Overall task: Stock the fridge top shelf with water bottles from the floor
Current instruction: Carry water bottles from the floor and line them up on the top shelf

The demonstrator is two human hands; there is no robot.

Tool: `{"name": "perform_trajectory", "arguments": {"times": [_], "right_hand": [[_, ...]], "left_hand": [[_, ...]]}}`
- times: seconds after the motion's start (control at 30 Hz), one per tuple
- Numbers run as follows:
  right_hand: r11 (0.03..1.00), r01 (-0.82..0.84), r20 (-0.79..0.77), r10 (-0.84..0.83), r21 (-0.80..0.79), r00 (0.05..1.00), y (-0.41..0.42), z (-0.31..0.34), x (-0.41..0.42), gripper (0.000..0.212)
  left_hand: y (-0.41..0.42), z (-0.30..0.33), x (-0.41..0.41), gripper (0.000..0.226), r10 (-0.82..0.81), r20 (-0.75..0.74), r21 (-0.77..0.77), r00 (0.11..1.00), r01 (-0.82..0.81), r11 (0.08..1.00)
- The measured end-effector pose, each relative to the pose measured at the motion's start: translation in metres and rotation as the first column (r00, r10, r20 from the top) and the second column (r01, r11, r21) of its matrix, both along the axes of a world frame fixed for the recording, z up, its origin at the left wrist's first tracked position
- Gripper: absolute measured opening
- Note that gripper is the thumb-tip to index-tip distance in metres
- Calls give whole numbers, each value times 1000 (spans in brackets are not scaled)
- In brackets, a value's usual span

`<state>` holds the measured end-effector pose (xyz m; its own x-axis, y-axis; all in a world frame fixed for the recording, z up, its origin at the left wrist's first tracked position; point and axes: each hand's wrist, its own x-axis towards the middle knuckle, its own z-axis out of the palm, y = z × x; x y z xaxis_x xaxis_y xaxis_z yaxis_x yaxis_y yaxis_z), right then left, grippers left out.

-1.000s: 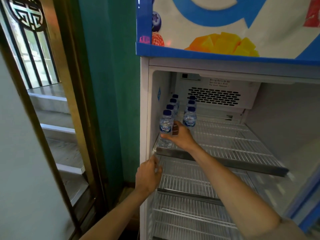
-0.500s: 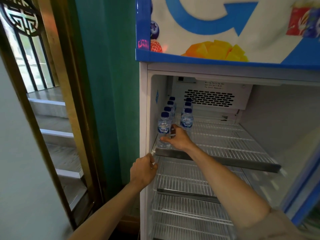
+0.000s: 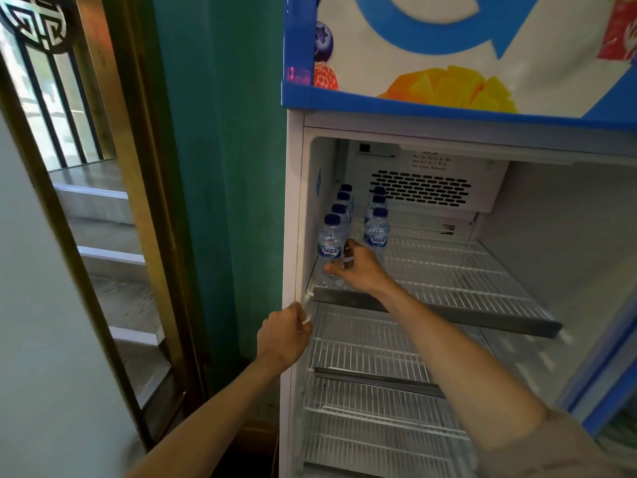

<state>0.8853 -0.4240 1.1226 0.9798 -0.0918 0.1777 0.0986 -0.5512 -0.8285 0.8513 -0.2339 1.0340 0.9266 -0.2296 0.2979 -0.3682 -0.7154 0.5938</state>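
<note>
The right hand (image 3: 358, 269) curls round the lower body of the front water bottle (image 3: 330, 251), which stands upright at the front left corner of the top shelf (image 3: 448, 313). Full and capped, it likely feels weighty, with thin, slick walls that dent; the labelled waist gives the surest hold. The left hand (image 3: 284, 334) grips the fridge frame (image 3: 293, 208) just below that shelf.

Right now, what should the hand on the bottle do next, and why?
Probably let go and pull back. The right hand holds the front bottle, which already stands upright on the top shelf, in line with its row, so it seems placed.
</note>
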Motion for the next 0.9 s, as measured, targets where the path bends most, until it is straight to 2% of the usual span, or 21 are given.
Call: {"name": "perform_trajectory", "arguments": {"times": [0.27,0.53,0.7,0.9], "right_hand": [[1000,17,-31,-17,-17,999,-1,-6,1,68],[999,45,-54,-45,1,998,4,-10,-4,60],[999,54,-57,-54,-1,997,8,-10,-9,61],[992,126,15,-126,22,992,3,-10,-33,69]], "left_hand": [[-8,3,-2,12,-27,9,2,1000,27,1000],[-13,20,-12,11,-66,33,-23,997,67,997],[-8,23,-21,13,-81,42,-22,996,82,996],[-5,31,-28,13,-78,65,8,995,78,997]]}}
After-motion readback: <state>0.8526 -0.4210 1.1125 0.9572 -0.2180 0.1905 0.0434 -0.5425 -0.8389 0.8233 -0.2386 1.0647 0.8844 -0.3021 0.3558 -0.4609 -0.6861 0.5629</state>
